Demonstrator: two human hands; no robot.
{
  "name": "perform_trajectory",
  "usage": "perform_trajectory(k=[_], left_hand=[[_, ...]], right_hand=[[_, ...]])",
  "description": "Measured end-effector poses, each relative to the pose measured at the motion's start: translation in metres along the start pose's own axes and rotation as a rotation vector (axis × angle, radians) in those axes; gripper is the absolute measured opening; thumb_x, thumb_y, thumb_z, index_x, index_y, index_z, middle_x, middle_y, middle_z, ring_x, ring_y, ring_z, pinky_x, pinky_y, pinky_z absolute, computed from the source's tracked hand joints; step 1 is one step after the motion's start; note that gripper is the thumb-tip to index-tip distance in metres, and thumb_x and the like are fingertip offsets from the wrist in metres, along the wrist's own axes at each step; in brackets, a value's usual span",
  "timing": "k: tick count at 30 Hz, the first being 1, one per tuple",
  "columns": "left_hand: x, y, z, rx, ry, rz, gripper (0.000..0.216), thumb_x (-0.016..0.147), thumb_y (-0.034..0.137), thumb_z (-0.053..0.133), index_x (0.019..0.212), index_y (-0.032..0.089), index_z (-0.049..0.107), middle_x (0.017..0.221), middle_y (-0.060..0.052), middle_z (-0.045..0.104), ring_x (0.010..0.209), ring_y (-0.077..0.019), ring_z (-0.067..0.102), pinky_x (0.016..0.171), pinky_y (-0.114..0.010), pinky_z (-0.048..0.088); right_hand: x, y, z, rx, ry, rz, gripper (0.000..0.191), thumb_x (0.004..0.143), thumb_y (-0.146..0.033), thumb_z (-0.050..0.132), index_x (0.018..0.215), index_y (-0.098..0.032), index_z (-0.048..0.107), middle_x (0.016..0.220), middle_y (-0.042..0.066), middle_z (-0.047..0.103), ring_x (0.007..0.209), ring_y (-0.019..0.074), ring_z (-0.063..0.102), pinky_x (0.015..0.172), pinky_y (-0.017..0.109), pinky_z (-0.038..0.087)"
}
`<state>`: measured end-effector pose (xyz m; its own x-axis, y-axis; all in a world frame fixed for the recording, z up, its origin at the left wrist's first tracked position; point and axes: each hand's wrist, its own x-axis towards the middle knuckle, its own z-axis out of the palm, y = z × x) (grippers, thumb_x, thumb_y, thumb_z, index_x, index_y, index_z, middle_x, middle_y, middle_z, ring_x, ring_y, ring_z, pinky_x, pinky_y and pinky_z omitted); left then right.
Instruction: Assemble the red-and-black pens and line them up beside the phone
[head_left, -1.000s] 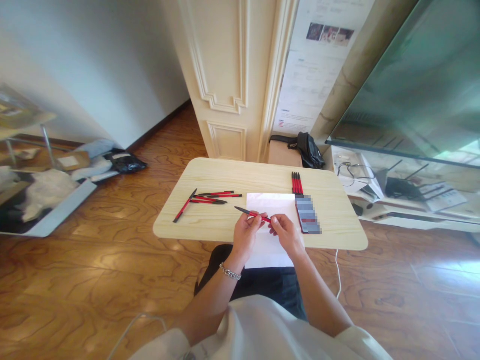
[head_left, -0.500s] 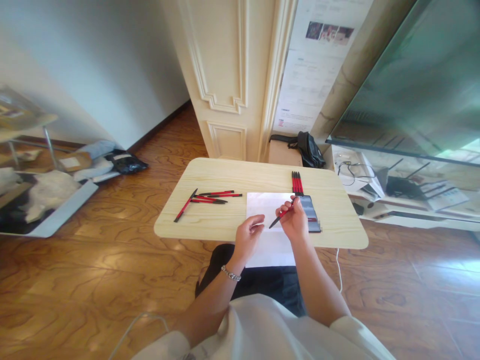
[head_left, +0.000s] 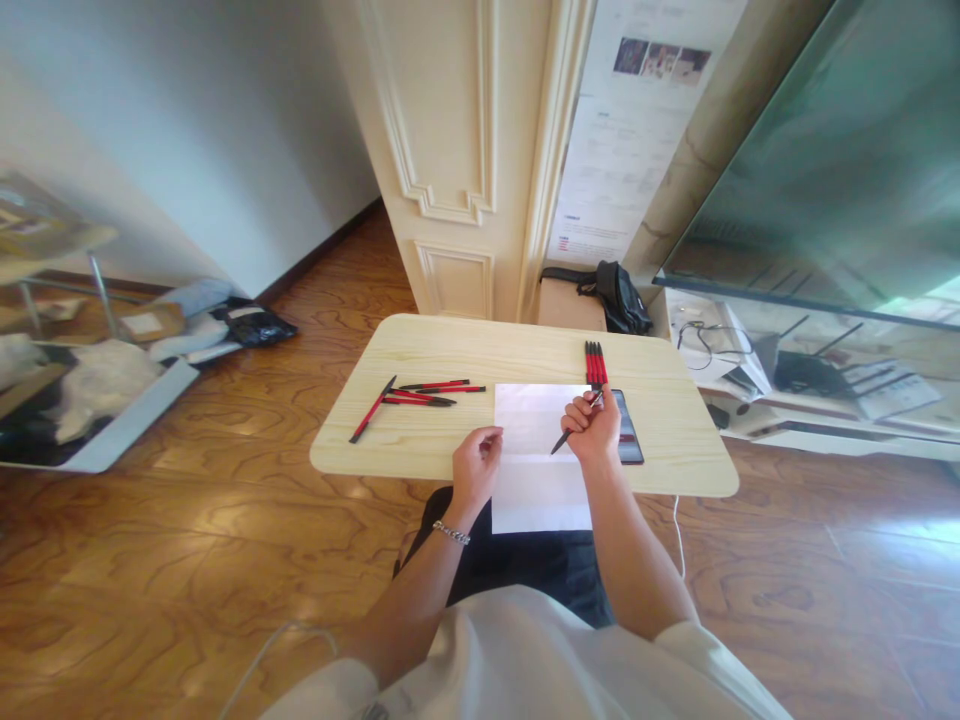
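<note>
A black and red pen is gripped in my right hand, its dark tip pointing down and left above a white sheet of paper. My left hand has its fingers closed at the left edge of this sheet, which hangs over the table's front edge. Beside my right hand, partly hidden by it, lies a dark phone or tablet. Several red and black pens stand in a neat row just beyond it. Left of the sheet, several more pens lie loosely scattered.
The light wood table has rounded corners. A white cable hangs below its right side. Behind it are a door and a black bag on a box. A large screen stands at the right.
My left hand has moved left to the edge of the sheet, and its fingers have closed. My right hand has shifted slightly right with the pen, which is tilted more steeply.
</note>
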<state>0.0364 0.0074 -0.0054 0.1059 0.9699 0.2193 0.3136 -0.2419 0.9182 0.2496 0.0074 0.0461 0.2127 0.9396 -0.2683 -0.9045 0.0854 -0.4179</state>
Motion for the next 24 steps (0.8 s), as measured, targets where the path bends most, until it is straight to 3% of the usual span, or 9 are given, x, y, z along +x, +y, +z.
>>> perform_trajectory(k=[8, 14, 19, 24], left_hand=[[0.002, 0.0, -0.002, -0.04, -0.039, -0.025, 0.021, 0.084, 0.031, 0.057, 0.099, 0.02, 0.067, 0.095, -0.006, 0.07, 0.081, -0.0169, 0.065, 0.078, -0.031, 0.051], [0.008, -0.001, -0.004, -0.024, -0.049, -0.009, 0.021, 0.083, 0.029, 0.058, 0.099, 0.02, 0.067, 0.097, -0.006, 0.069, 0.084, -0.0182, 0.065, 0.077, -0.032, 0.053], [0.024, 0.0, -0.008, 0.176, -0.106, 0.138, 0.021, 0.084, 0.023, 0.055, 0.103, 0.021, 0.066, 0.103, -0.007, 0.068, 0.093, -0.0205, 0.063, 0.086, -0.036, 0.05], [0.044, -0.001, -0.007, 0.417, -0.197, 0.342, 0.031, 0.085, 0.017, 0.052, 0.114, 0.019, 0.062, 0.122, -0.009, 0.062, 0.112, -0.0235, 0.053, 0.102, -0.041, 0.037]], right_hand=[[-0.003, -0.005, 0.004, -0.121, 0.027, -0.059, 0.026, 0.082, -0.042, 0.051, 0.065, -0.021, 0.049, 0.048, -0.008, 0.034, 0.036, 0.0061, 0.026, 0.032, 0.019, 0.021], [-0.002, -0.006, 0.003, -0.221, 0.046, -0.1, 0.035, 0.082, -0.052, 0.052, 0.065, -0.021, 0.05, 0.049, -0.007, 0.034, 0.036, 0.0063, 0.027, 0.032, 0.018, 0.024], [0.0, -0.007, 0.001, -0.153, 0.01, -0.088, 0.033, 0.084, -0.048, 0.051, 0.065, -0.021, 0.051, 0.049, -0.007, 0.035, 0.036, 0.0059, 0.026, 0.031, 0.018, 0.023], [0.003, -0.004, 0.01, -0.147, -0.044, -0.064, 0.036, 0.081, -0.057, 0.056, 0.076, -0.021, 0.058, 0.062, -0.002, 0.051, 0.044, 0.0064, 0.039, 0.03, 0.016, 0.025]])
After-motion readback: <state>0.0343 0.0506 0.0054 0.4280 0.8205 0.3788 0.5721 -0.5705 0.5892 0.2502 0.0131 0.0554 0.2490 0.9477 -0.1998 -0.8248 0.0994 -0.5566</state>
